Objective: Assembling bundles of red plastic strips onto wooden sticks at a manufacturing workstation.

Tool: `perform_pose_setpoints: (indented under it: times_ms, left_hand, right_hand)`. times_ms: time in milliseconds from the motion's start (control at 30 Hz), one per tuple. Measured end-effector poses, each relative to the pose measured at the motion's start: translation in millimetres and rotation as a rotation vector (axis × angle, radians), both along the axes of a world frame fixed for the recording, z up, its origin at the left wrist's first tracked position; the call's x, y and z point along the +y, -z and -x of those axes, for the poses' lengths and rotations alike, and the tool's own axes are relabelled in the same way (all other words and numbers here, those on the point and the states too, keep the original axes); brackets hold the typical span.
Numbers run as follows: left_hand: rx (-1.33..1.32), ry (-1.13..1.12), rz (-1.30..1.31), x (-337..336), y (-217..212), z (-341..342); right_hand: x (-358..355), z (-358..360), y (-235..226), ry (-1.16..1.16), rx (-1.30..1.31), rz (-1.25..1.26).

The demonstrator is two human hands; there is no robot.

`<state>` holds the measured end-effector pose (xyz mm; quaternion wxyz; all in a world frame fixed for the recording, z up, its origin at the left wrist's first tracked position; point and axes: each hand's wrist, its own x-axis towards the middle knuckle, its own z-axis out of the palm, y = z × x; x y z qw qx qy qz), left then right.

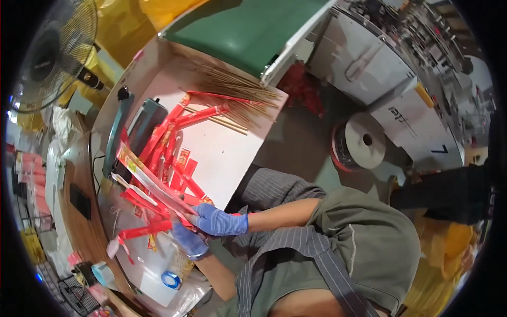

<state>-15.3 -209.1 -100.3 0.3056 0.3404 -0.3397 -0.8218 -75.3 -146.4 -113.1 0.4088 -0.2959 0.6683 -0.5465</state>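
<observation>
Many red packets clutter tabletop; thin sticks, green surface beyond.

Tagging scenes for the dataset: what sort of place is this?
Probably a packing workshop: loose thin brown sticks and red printed packets lie on a white worktable, and white-panelled machinery stands off to the right.

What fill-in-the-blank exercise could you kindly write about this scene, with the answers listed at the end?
1. The left hand and the right hand, together holding long packaging strips, wear ____ gloves.
2. The flat panel beyond the thin sticks is coloured ____.
3. The round wire guard at the picture's upper left belongs to an electric ____.

Missing words: blue; green; fan.
</observation>
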Motion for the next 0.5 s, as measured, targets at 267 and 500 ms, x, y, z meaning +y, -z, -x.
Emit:
perform_pose_setpoints:
  times_ms: [267,500]
  left_hand:
    - [0.054,0.129,0.189,2.4,13.5,-36.5]
    - [-0.046,-0.006,0.205,3.8,-48.2,-11.6]
  right_hand:
    - [2.4,27.9,-24.8,-0.704,0.364,0.061]
    - [-34.8,131.6,-116.2,-0.396,-0.074,0.241]
